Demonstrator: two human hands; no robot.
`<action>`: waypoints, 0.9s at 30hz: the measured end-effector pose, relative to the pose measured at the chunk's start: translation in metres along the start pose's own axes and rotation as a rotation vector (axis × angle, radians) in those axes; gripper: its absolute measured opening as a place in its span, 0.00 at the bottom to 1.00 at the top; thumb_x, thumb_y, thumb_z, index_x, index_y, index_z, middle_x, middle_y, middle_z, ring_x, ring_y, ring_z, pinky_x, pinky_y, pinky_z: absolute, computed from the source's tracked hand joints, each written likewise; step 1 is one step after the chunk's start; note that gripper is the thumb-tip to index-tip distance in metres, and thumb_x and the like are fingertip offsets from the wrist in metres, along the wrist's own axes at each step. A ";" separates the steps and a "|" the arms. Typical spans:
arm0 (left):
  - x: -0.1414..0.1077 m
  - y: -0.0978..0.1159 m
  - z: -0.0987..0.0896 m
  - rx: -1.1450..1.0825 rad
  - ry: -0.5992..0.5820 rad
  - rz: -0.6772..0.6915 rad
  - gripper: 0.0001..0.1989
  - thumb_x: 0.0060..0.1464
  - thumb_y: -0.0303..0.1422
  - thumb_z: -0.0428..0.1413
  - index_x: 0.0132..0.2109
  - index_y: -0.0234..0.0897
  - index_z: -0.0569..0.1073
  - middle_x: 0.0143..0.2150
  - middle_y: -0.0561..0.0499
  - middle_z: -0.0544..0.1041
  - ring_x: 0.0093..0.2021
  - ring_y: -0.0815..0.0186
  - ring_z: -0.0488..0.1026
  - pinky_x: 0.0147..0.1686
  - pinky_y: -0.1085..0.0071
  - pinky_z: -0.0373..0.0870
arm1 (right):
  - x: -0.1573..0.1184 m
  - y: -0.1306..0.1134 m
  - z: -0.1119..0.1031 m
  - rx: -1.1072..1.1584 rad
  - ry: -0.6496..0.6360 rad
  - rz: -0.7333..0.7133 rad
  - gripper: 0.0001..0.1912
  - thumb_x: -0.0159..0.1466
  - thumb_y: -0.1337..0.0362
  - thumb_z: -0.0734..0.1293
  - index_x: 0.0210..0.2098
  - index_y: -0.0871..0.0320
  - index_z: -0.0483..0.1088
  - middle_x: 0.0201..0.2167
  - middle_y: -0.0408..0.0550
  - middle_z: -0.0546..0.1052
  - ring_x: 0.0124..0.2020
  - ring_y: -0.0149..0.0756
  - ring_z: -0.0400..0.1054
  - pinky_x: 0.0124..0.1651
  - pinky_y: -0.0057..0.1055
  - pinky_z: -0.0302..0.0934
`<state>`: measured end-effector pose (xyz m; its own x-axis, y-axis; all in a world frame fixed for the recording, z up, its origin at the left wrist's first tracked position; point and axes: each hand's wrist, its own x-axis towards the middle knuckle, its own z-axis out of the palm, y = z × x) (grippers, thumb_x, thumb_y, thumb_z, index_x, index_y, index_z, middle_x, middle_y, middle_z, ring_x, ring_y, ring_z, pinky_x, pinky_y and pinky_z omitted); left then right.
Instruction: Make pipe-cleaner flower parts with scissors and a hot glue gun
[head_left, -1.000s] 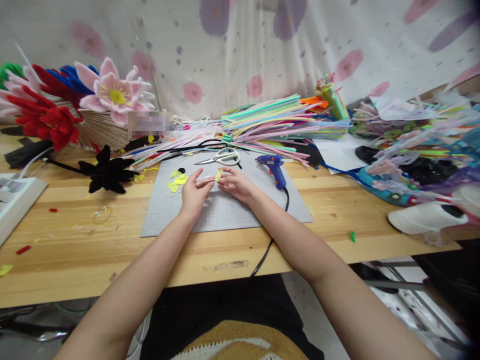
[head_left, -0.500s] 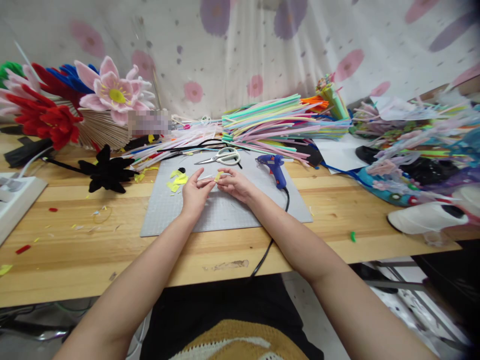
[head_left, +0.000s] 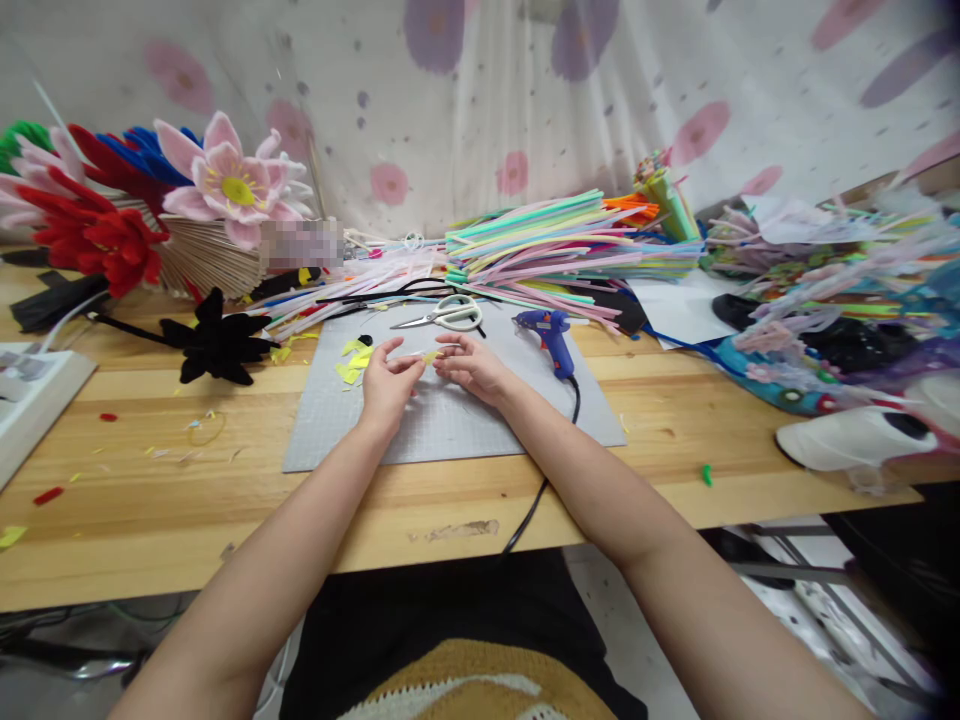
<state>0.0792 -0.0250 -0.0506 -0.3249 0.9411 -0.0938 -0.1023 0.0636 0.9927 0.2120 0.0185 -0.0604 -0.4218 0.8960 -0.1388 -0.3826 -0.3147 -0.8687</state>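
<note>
Over the grey cutting mat [head_left: 330, 430] my two hands meet, fingertips almost together. My left hand [head_left: 388, 388] is closed in a pinch on a small yellow strip [head_left: 430, 357], and a thin pale piece shows along its fingers. My right hand [head_left: 476, 368] has its fingers curled at the other end of the strip; its grip is partly hidden. Yellow scraps [head_left: 354, 362] lie left of my left hand. Scissors [head_left: 448, 315] with pale handles rest beyond the hands, and a blue glue gun [head_left: 551, 340] lies to the right.
Pipe cleaners [head_left: 540, 240] are heaped at the back. Fuzzy flowers [head_left: 232, 185] stand at the left, above a black flower [head_left: 214, 338]. A white power strip [head_left: 45, 400] sits at the left edge. The glue gun's cord [head_left: 536, 505] hangs over the front edge. A white roll [head_left: 851, 437] lies right.
The yellow strip has shifted slightly left and down, toward my left fingertips. My hands stay in nearly the same place; the view has moved a little.
</note>
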 end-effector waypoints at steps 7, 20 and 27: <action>0.000 0.000 0.000 0.021 -0.013 -0.002 0.30 0.35 0.30 0.61 0.49 0.33 0.63 0.33 0.48 0.76 0.25 0.70 0.70 0.17 0.79 0.59 | 0.005 0.006 0.001 -0.208 -0.016 -0.188 0.24 0.42 0.67 0.72 0.38 0.55 0.62 0.27 0.36 0.69 0.27 0.25 0.65 0.32 0.26 0.60; -0.002 0.006 -0.003 -0.011 -0.076 -0.035 0.29 0.36 0.29 0.58 0.49 0.35 0.61 0.35 0.47 0.76 0.29 0.69 0.72 0.18 0.78 0.64 | 0.005 0.006 0.001 -0.282 0.113 -0.214 0.22 0.43 0.61 0.71 0.35 0.57 0.62 0.22 0.38 0.70 0.26 0.27 0.64 0.31 0.26 0.58; -0.001 0.005 -0.001 -0.057 -0.079 -0.035 0.28 0.38 0.32 0.61 0.48 0.35 0.63 0.39 0.45 0.76 0.32 0.67 0.74 0.20 0.78 0.66 | 0.007 0.006 -0.003 -0.225 0.131 -0.164 0.24 0.41 0.60 0.73 0.35 0.57 0.62 0.22 0.38 0.71 0.26 0.27 0.66 0.30 0.26 0.56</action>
<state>0.0775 -0.0258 -0.0453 -0.2455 0.9619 -0.1201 -0.1661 0.0803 0.9828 0.2090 0.0233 -0.0679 -0.2542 0.9665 -0.0359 -0.2388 -0.0987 -0.9660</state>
